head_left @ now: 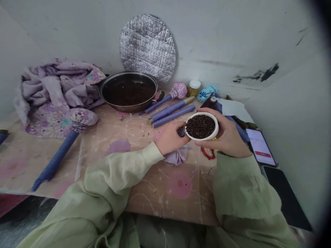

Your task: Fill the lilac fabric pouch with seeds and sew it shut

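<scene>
A small white cup (216, 128), filled with dark brown grains (201, 126), is tilted toward me above the table. My right hand (227, 134) wraps round it from the right, thumb at the near side. From the left, my left hand (174, 136) meets its rim with curled fingers and thumb; a small dark patch shows between them, too unclear to name. Under the hands lies a gathered piece of lilac cloth (177, 157). Beside it, partly hidden by my right hand, are red-handled scissors (209, 154).
A wide dark pan (129, 106) with dark contents stands at the back, before a round silver mat (148, 46). Around it are floral cloth (49, 93), blue-wrapped sticks (172, 112), cloth-headed sticks (58, 156), and a lidded jar (193, 88). Phones (261, 146) lie at right.
</scene>
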Motion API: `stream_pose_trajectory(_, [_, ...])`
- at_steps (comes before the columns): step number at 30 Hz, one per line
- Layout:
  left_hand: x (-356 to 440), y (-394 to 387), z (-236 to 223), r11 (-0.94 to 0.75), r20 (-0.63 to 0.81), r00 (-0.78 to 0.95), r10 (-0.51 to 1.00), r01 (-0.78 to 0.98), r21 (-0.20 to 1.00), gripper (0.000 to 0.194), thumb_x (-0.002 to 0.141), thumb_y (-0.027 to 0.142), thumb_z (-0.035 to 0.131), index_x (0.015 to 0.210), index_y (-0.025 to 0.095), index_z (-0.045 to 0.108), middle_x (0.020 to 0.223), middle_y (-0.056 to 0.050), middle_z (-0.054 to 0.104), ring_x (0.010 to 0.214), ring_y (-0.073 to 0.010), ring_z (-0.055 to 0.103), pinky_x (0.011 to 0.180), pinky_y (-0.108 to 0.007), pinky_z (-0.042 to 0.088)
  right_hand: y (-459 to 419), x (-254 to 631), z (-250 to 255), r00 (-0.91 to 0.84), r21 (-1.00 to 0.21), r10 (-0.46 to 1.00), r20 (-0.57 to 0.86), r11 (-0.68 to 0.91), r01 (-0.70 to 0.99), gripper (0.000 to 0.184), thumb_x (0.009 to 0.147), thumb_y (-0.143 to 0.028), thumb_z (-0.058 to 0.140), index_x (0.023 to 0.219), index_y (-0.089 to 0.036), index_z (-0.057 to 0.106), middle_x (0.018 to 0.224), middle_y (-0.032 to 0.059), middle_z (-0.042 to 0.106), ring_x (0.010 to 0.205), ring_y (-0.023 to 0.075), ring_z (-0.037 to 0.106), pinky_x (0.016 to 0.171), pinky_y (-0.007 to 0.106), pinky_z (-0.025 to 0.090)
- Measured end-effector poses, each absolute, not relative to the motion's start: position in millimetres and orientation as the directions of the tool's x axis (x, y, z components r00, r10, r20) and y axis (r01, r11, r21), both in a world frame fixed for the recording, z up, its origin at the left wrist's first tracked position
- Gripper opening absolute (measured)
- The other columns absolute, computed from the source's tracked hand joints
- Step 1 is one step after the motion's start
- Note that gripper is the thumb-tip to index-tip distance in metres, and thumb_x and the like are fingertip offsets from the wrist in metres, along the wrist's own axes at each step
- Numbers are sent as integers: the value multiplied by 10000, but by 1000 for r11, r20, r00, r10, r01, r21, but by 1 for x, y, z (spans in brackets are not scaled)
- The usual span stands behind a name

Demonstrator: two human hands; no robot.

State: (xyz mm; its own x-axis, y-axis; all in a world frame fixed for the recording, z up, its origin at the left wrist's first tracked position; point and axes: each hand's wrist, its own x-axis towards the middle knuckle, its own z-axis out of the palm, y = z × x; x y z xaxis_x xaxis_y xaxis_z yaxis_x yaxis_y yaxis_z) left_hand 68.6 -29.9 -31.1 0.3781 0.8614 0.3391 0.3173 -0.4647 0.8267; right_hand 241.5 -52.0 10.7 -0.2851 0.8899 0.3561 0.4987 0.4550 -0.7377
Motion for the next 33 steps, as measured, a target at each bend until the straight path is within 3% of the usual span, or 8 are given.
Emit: stream_pose_trajectory(33, [67, -29, -32, -465, 337, 386, 859, 309, 830, 95, 657, 128, 597, 749, 133, 620, 750, -35, 661, 767, -177, 594, 785, -310, 472, -52, 240, 11, -273, -736, 891, 362, 453, 504, 715, 554, -400, 789, 1187, -222, 507, 1184, 71, 579, 1101, 265, 550, 941, 388, 451])
